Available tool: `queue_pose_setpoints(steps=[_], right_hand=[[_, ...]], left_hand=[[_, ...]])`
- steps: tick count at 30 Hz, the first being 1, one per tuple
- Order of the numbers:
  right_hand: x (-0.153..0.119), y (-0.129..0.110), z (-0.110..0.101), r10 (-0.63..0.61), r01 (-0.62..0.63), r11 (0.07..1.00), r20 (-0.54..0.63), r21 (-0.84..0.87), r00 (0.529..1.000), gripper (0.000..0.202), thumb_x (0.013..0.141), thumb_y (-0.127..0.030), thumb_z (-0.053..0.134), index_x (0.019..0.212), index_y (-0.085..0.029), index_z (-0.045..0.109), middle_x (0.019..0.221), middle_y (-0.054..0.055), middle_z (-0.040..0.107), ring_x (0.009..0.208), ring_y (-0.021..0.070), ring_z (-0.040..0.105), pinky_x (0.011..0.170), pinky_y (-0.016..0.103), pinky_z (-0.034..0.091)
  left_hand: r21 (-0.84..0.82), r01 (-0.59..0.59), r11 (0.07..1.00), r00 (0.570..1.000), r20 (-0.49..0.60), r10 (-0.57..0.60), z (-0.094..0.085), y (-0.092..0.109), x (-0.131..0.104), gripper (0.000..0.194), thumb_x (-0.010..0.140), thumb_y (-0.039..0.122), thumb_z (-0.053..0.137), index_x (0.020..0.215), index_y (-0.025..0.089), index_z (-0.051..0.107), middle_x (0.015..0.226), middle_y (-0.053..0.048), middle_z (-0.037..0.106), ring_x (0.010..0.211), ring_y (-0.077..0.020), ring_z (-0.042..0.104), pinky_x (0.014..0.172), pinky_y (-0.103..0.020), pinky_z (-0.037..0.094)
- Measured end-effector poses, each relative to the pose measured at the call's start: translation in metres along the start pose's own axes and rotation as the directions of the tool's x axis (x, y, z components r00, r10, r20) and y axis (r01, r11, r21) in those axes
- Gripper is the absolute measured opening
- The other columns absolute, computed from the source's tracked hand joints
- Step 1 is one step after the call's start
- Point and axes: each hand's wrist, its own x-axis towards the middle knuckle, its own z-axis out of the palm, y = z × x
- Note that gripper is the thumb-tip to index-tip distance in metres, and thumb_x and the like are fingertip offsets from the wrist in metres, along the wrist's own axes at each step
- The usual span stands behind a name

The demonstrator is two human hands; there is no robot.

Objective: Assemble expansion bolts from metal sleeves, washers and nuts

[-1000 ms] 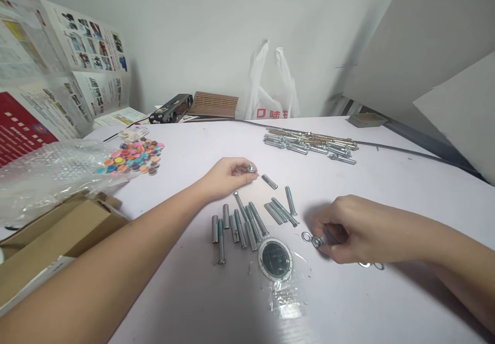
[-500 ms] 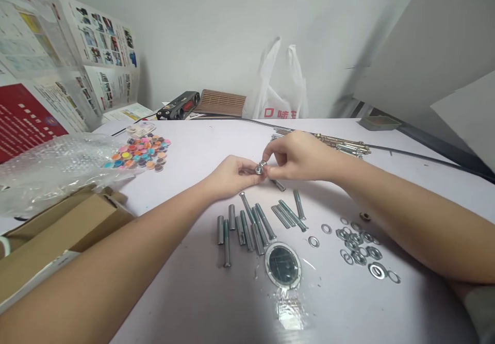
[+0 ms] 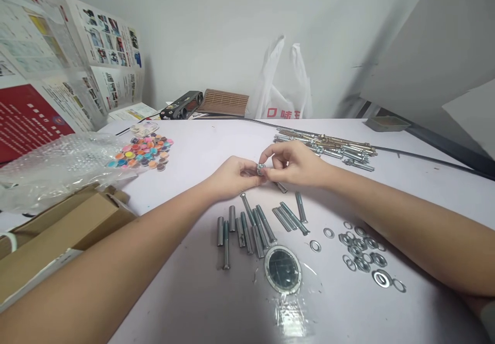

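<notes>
Above the middle of the table, my left hand [image 3: 232, 178] is closed around a metal bolt, most of it hidden by the fingers. At the bolt's end a small silver nut [image 3: 260, 169] shows, pinched between the thumb and forefinger of my right hand [image 3: 297, 164]. My two hands nearly touch there. Just under the right hand lies a metal piece [image 3: 281, 187], partly covered. Nearer to me are several loose bolts [image 3: 266, 224] and metal sleeves [image 3: 220, 230]. Several nuts [image 3: 363, 264] and flat washers [image 3: 315, 246] are scattered below my right forearm.
Behind my right hand lies a pile of assembled expansion bolts [image 3: 325, 143]. A round dark disc [image 3: 283, 269] is taped to the table in front. Colourful round pieces [image 3: 149, 150], bubble wrap [image 3: 58, 168] and a cardboard box [image 3: 88, 225] sit left. A white plastic bag [image 3: 280, 94] stands behind.
My right hand has lowered slightly, bringing the nut against the bolt's end. The left hand has kept its grip. The view has shifted a little, showing more of the bolt pile.
</notes>
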Motion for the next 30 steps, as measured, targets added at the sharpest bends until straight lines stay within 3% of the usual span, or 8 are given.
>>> queue_pose_setpoints(steps=[6, 12, 15, 17, 22, 24, 27, 30], right_hand=[[-0.003, 0.006, 0.007, 0.014, -0.011, 0.998, -0.051, 0.066, 0.999, 0.027, 0.080, -0.039, 0.067, 0.092, -0.015, 0.065, 0.045, -0.008, 0.046, 0.043, 0.0071, 0.041, 0.047, 0.022, 0.036], [-0.009, 0.007, 0.003, -0.034, 0.033, 0.998, 0.006, 0.062, 0.999, 0.047, 0.081, -0.036, 0.067, 0.122, -0.015, 0.064, 0.053, -0.004, 0.055, 0.049, 0.0106, 0.048, 0.050, 0.026, 0.039], [-0.012, 0.007, -0.002, -0.008, 0.011, 0.999, -0.044, 0.051, 0.999, 0.025, 0.081, -0.039, 0.066, 0.086, -0.015, 0.074, 0.052, -0.001, 0.057, 0.050, 0.0106, 0.048, 0.050, 0.027, 0.038], [-0.013, 0.006, -0.002, 0.027, -0.019, 0.998, -0.136, 0.056, 0.990, 0.029, 0.082, -0.040, 0.065, 0.065, -0.015, 0.067, 0.050, -0.001, 0.055, 0.048, 0.0096, 0.047, 0.048, 0.026, 0.036], [-0.015, 0.001, 0.000, 0.019, -0.019, 0.986, 0.004, 0.164, 1.000, 0.040, 0.088, -0.042, 0.059, 0.118, -0.014, 0.063, 0.053, -0.003, 0.059, 0.046, 0.0106, 0.049, 0.046, 0.026, 0.036], [-0.015, 0.001, -0.002, -0.003, -0.004, 0.979, 0.032, 0.203, 0.999, 0.035, 0.091, -0.045, 0.055, 0.091, -0.014, 0.071, 0.048, -0.002, 0.057, 0.043, 0.0097, 0.047, 0.046, 0.026, 0.036], [-0.015, 0.003, -0.008, 0.069, -0.023, 0.969, -0.182, 0.244, 0.981, 0.059, 0.094, -0.046, 0.050, 0.043, -0.017, 0.052, 0.035, -0.002, 0.042, 0.036, 0.0067, 0.036, 0.044, 0.027, 0.031], [-0.014, 0.003, -0.011, 0.141, -0.066, 0.968, -0.303, 0.244, 0.942, 0.056, 0.093, -0.042, 0.050, 0.043, -0.017, 0.052, 0.036, -0.002, 0.042, 0.037, 0.0070, 0.037, 0.046, 0.027, 0.032]], left_hand=[[0.037, 0.016, 0.999, 1.000, -0.004, -0.016, 0.000, 0.002, -0.001, 0.026, 0.076, 0.037, 0.071, 0.078, 0.011, 0.070, 0.065, 0.001, 0.059, 0.058, -0.0090, 0.047, 0.057, -0.023, 0.038], [0.022, 0.004, 1.000, 1.000, -0.003, -0.004, -0.001, 0.001, -0.001, 0.022, 0.076, 0.032, 0.073, 0.071, 0.011, 0.067, 0.062, 0.002, 0.056, 0.055, -0.0072, 0.044, 0.053, -0.021, 0.035], [-0.006, 0.023, 1.000, 1.000, -0.001, -0.023, 0.000, 0.004, -0.001, 0.018, 0.078, 0.028, 0.072, 0.082, 0.011, 0.072, 0.073, -0.002, 0.066, 0.063, -0.0101, 0.054, 0.060, -0.023, 0.042], [-0.013, 0.036, 0.999, 0.999, -0.004, -0.036, 0.001, 0.004, -0.001, 0.019, 0.079, 0.027, 0.071, 0.089, 0.012, 0.074, 0.080, -0.005, 0.070, 0.069, -0.0119, 0.058, 0.065, -0.024, 0.045], [0.004, 0.001, 1.000, 1.000, 0.029, -0.001, 0.000, 0.002, -0.001, 0.023, 0.081, 0.032, 0.069, 0.091, 0.012, 0.074, 0.083, -0.006, 0.072, 0.072, -0.0143, 0.061, 0.067, -0.027, 0.046], [0.004, 0.005, 1.000, 0.999, 0.034, -0.005, -0.001, 0.002, -0.001, 0.024, 0.081, 0.032, 0.069, 0.093, 0.012, 0.074, 0.086, -0.007, 0.072, 0.076, -0.0156, 0.062, 0.070, -0.028, 0.048], [-0.001, 0.054, 0.999, 0.998, 0.025, -0.054, -0.001, 0.003, 0.000, 0.023, 0.081, 0.029, 0.070, 0.096, 0.011, 0.073, 0.089, -0.008, 0.073, 0.080, -0.0157, 0.064, 0.075, -0.029, 0.049], [-0.011, 0.077, 0.997, 0.996, 0.035, -0.077, -0.001, 0.004, -0.001, 0.022, 0.081, 0.028, 0.070, 0.096, 0.011, 0.073, 0.090, -0.008, 0.073, 0.080, -0.0151, 0.064, 0.075, -0.028, 0.049]])
